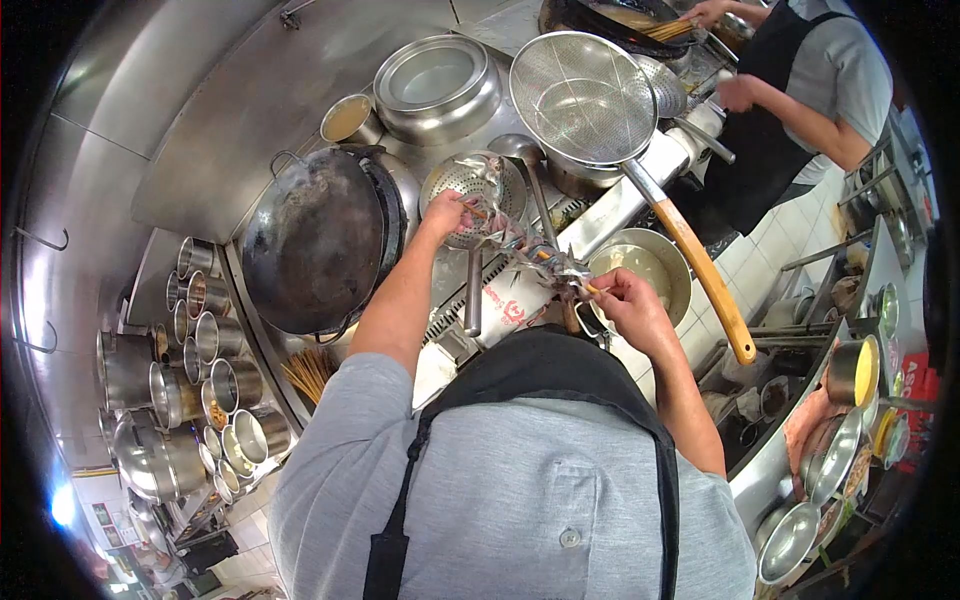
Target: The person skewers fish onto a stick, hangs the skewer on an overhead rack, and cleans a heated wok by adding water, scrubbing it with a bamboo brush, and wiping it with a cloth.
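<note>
I've got my left fingers and right fingers pinched closed on opposite ends of a glossy bundle, slung in front of me; contents too small to call, and the two-end grip probably stops it sagging. Perforated ladle sits by the left end. Small pot holds brownish liquid, deep pot on my right something pale.
</note>
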`<state>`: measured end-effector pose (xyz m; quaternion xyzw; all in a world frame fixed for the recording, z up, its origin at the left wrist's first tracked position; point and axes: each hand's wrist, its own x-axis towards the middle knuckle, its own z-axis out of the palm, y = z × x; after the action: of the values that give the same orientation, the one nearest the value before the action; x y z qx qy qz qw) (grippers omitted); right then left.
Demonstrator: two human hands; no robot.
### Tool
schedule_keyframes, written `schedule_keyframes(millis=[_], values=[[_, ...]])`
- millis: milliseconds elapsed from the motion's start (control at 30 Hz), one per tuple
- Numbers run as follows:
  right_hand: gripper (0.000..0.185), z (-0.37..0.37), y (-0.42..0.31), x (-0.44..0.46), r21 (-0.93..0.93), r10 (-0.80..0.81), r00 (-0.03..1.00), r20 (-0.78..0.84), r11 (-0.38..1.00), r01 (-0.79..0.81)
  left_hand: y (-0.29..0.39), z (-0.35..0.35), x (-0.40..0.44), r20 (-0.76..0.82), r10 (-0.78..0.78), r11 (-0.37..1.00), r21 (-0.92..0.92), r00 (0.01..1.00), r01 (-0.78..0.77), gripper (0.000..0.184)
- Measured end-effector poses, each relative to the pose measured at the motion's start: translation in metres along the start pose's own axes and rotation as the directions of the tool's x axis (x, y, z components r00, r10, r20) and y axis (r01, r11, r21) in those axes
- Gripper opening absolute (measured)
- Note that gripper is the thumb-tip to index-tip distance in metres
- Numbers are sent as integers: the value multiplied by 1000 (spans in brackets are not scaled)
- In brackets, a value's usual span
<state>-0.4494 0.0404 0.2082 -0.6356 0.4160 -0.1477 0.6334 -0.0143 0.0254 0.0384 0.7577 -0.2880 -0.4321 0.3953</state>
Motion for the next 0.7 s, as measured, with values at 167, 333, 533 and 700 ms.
schedule_keyframes(millis=[167,333,533,700], values=[[16,0,1,6,-17,8,1000,-9,1000,-8,-5,-3,9,-27,48,998,42,998,-47,18],[16,6,-1,11,-108,-19,1000,-24,994,16,-10,2,5,-63,158,967,211,985,-142,23],[20,22,-17,19,-306,-92,994,-62,950,69,-16,11,1,-15,391,800,500,920,-332,26],[19,26,-1,32,-203,-94,993,-66,976,79,4,10,-8,-5,298,867,421,955,-268,29]])
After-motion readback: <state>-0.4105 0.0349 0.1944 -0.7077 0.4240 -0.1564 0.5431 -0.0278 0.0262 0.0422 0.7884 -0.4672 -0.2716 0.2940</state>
